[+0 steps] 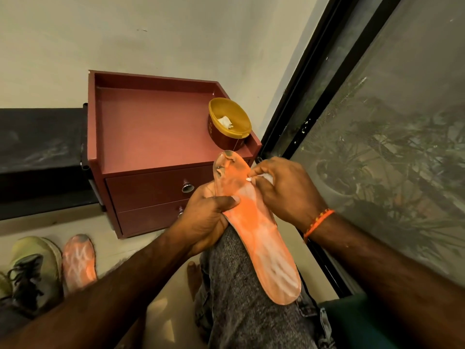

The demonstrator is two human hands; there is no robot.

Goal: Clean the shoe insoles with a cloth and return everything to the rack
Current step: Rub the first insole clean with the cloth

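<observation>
On the knee, orange insole [261, 238] (whitish streaks, toe worn through).

The white cloth [264, 177] is almost all hidden inside the right hand [284, 190]. Far left of the left hand [208, 217], the shoe [30, 273] is cut by the picture's edge. The left hand's fingers are hidden behind the insole [261, 238].

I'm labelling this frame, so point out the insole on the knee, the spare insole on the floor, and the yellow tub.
insole on the knee [261, 238], head view, midfoot.
spare insole [79, 263], head view, middle.
yellow tub [237, 114], head view, inner wall.
</observation>
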